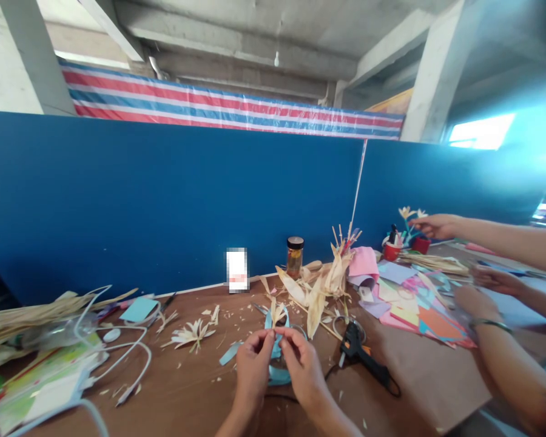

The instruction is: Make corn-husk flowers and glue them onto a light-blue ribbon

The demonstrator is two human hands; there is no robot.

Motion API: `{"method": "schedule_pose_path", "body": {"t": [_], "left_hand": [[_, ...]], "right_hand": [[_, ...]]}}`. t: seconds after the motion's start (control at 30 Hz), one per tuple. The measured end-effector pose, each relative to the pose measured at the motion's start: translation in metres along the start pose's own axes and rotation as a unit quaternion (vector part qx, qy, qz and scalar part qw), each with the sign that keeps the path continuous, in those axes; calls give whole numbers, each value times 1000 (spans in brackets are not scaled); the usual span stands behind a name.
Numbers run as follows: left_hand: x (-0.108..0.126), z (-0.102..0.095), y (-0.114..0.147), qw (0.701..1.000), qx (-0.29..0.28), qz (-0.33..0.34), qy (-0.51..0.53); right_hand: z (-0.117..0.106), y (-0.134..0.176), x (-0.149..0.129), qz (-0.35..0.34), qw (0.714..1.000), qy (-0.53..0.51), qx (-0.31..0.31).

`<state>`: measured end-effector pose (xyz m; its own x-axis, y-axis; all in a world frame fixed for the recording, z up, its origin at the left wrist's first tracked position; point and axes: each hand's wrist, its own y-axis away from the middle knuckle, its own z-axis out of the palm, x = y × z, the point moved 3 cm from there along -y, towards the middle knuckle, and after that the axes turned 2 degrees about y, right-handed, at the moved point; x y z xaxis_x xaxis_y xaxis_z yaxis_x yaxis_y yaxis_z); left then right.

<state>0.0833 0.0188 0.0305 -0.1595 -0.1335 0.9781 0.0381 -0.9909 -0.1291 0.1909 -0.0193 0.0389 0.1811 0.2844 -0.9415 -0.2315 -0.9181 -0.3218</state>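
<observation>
My left hand and my right hand meet low in the middle, thumbs and fingertips pinched together. Between them they hold the base of a small corn-husk flower, whose pale petals point up and away from me. Blue paper strip lies curled on the table beneath my hands. To the left rests a larger husk flower with spread, narrow petals. A black glue gun lies right of my right hand. Dried corn husks are heaped behind it.
A lidded jar stands by the blue partition. Colored paper sheets spread at right, near other people's hands; another person's hand touches flowers in a red pot. White cables and husk bundles lie left.
</observation>
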Motion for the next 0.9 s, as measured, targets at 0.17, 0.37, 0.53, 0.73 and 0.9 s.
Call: {"method": "schedule_pose_path", "body": {"t": [0.17, 0.37, 0.53, 0.73, 0.9], "left_hand": [[-2, -1, 0, 1000, -16, -5, -5], [4, 2, 4, 999, -41, 14, -31], [10, 2, 11, 996, -72, 0, -51], [9, -4, 12, 998, -57, 3, -6], [0, -11, 11, 998, -66, -15, 19]], "right_hand": [[1, 1, -2, 4, 1000, -8, -3], [2, -3, 2, 23, 999, -27, 23], [4, -4, 6, 52, 994, -98, 11], [6, 1, 7, 128, 977, -172, -21], [9, 3, 9, 152, 972, -176, -44]]}}
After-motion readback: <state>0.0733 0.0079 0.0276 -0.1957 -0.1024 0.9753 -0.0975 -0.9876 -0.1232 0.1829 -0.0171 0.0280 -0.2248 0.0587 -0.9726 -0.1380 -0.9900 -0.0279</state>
